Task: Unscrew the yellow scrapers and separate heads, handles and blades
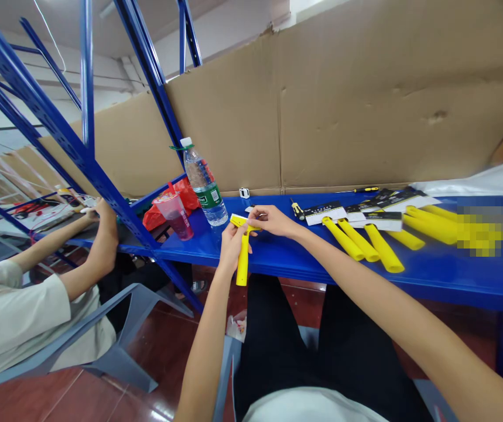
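A yellow T-shaped scraper [243, 261] with a tubular handle is held over the front edge of the blue table. My left hand [232, 246] is closed around it just under the head, and the handle hangs down below the fingers. At the right end of the head, my right hand [271, 221] pinches with thumb and fingers; whether a small part sits between them is hidden. A white strip shows along the top of the head. Right of my hands lie several yellow tubular handles [383, 249] and a small black-and-yellow screwdriver [297, 210].
A water bottle [205, 184] and a pink drink cup [175, 215] stand left of my hands, near a red plastic bag [190, 196]. Printed cards [325, 212] lie among the handles. Cardboard [343, 105] walls the back. A co-worker [27, 299] sits left beyond the blue rack post [119, 202].
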Demonstrator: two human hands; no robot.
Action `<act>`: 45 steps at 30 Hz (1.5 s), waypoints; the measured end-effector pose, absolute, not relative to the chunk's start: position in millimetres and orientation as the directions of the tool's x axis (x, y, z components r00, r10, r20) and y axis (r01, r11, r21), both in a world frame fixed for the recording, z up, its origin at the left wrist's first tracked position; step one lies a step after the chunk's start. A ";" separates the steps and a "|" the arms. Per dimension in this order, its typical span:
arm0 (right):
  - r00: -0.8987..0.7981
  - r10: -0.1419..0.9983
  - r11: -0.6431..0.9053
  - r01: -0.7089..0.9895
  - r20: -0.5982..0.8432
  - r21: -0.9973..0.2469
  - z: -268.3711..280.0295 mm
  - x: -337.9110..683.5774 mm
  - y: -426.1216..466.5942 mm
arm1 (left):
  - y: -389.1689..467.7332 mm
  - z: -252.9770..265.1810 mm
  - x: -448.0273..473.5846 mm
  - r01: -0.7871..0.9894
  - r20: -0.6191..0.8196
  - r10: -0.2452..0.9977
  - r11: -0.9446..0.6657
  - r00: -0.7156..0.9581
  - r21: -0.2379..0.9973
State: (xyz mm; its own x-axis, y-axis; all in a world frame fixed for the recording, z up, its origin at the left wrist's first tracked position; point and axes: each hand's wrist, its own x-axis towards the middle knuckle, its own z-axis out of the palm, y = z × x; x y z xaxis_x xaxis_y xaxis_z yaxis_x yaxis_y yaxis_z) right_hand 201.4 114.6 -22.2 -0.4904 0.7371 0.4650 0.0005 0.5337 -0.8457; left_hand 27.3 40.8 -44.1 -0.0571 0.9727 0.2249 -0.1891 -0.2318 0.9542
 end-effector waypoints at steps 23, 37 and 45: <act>-0.408 0.818 0.421 -0.058 0.406 -0.905 -12.6 202.5 111.2 | 46.6 -52.6 23.2 -0.319 0.353 0.935 -0.343 -0.027 0.884; -0.389 0.825 0.394 -0.123 0.410 -0.911 -10.7 201.4 108.8 | 47.9 -54.3 23.4 -0.362 0.364 0.931 -0.350 -0.031 0.864; -0.403 0.812 0.407 -0.125 0.421 -0.905 -11.7 200.8 108.6 | 47.6 -56.3 23.3 -0.358 0.394 0.919 -0.372 -0.013 0.856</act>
State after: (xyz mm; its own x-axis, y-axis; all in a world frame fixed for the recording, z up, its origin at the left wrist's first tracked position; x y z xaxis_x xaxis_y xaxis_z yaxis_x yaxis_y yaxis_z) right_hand 200.8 108.6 -11.7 -0.4032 0.8124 0.4212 -0.1248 0.4072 -0.9048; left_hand 23.3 47.6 -56.3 -0.0128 0.9189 0.3942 -0.3579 -0.3724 0.8563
